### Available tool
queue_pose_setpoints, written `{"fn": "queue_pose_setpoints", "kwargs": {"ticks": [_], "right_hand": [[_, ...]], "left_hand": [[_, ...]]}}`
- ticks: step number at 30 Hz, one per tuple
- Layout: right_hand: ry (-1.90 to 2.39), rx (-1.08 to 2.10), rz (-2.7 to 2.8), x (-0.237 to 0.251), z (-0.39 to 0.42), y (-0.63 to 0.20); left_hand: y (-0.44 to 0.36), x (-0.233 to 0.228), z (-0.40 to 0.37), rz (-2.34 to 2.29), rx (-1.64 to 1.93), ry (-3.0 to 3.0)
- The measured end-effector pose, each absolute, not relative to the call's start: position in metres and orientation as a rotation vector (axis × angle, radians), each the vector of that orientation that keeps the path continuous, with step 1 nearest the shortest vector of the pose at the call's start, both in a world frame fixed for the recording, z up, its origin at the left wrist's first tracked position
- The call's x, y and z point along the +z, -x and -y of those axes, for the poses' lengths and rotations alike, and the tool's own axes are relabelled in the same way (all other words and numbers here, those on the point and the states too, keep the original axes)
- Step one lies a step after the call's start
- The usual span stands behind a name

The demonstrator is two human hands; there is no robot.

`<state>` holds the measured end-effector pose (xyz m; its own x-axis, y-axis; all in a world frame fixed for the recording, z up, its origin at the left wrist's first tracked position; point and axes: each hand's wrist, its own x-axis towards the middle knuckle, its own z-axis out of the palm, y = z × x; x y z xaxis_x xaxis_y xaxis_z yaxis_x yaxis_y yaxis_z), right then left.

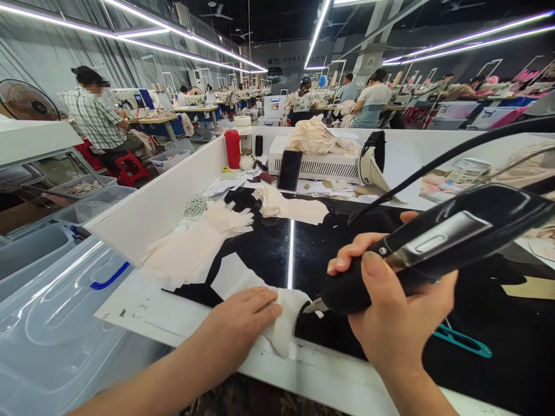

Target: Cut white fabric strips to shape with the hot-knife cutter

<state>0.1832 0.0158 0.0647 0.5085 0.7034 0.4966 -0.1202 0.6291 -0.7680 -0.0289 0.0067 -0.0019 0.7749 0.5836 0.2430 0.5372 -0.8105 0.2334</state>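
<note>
My left hand [247, 318] lies flat with fingers together, pressing a cream fabric piece [290, 306] onto the front edge of the glossy black work surface [321, 254]. A white sheet [236, 274] shows beyond those fingers. Wrapped round a black handheld electric cutter [416, 248], my right hand [394, 306] tilts its pointed metal tip down to the left. That tip is at the curved right edge of the fabric, by a tiny white scrap. Under my right wrist lies a teal-handled tool [463, 341], partly hidden.
Stacked cream pieces [195, 242] lie at left, with another stack [295, 205] farther back. Behind are a phone [289, 170], a white vented box [321, 164], and a red bottle [232, 149]. A black cable [455, 147] arches at right. Co-workers sit beyond the white partition [160, 199].
</note>
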Motion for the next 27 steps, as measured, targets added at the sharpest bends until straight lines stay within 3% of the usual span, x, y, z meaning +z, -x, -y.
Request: {"fn": "queue_pose_setpoints", "kwargs": {"ticks": [27], "right_hand": [[0.729, 0.607, 0.924, 0.052, 0.005, -0.186]], "left_hand": [[0.000, 0.005, 0.001, -1.315, 0.386, -3.008]]}}
